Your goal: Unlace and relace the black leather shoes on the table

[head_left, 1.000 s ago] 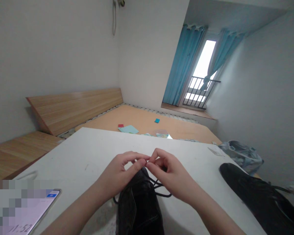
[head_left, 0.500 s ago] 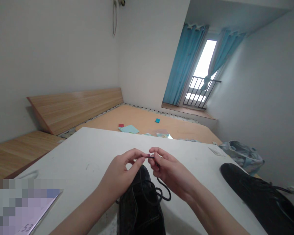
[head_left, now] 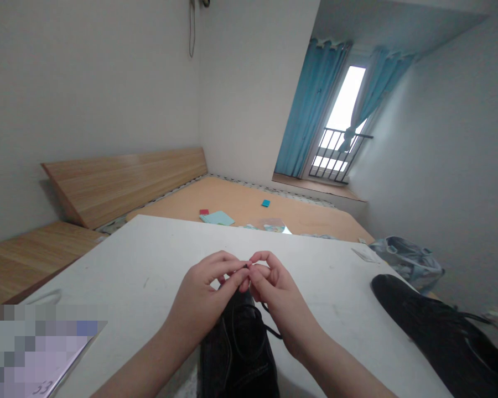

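A black lace-up shoe stands on the white table in front of me, toe pointing away. Above its toe, my left hand and my right hand meet fingertip to fingertip. Both are closed in a pinch on the black shoelace, of which only a tiny dark bit shows between the fingers. A length of the shoelace hangs below my right hand and runs back to the shoe. The exact grip on the lace is mostly hidden by my fingers.
Another black shoe lies at the table's right side, near a patterned bag. A purple booklet is at the lower left. Beyond the table, a bed bears a light-blue sheet and small coloured pieces.
My right hand has moved left, so the fingertips of both hands now touch. The stretch of lace seen between them is covered, and the loop beside the shoe shows less.
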The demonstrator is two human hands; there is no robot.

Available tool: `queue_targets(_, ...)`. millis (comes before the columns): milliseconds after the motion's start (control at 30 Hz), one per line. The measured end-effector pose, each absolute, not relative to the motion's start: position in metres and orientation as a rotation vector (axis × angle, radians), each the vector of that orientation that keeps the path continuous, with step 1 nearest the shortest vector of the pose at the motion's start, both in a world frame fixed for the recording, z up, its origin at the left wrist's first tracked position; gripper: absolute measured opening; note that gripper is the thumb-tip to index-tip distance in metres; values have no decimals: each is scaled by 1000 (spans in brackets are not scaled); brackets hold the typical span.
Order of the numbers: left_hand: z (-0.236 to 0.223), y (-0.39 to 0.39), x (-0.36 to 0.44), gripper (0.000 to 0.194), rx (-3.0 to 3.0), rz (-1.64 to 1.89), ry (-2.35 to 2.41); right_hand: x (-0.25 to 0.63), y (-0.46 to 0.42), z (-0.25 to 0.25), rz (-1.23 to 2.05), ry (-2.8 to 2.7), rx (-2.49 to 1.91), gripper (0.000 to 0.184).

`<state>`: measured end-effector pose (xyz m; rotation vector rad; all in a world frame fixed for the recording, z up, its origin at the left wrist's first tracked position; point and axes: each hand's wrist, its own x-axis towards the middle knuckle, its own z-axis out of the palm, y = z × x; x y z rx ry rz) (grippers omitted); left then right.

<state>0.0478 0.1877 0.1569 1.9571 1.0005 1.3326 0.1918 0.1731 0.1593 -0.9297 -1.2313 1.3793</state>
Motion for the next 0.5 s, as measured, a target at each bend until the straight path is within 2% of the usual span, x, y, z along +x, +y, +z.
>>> queue_targets(200, 159, 187, 46, 13, 1962, 1494, 1022, 193, 167, 169, 1260, -1623, -995, 36)
queue_targets(333, 161, 186, 43, 23, 1884, 1459, 957, 202, 162, 186, 1744, -1519, -671, 37)
queue_targets(400, 162, 185, 42, 30, 1874, 1355, 873, 213, 162, 195, 1837, -1390, -630, 33)
queue_targets(433, 162, 184, 42, 32, 1879, 1276, 839, 219, 163, 200, 1753, -1405, -697, 32)
queue_targets(500, 162, 181, 42, 35, 1908, 1079, 814, 233, 166, 208, 1297, -1619, -958, 30)
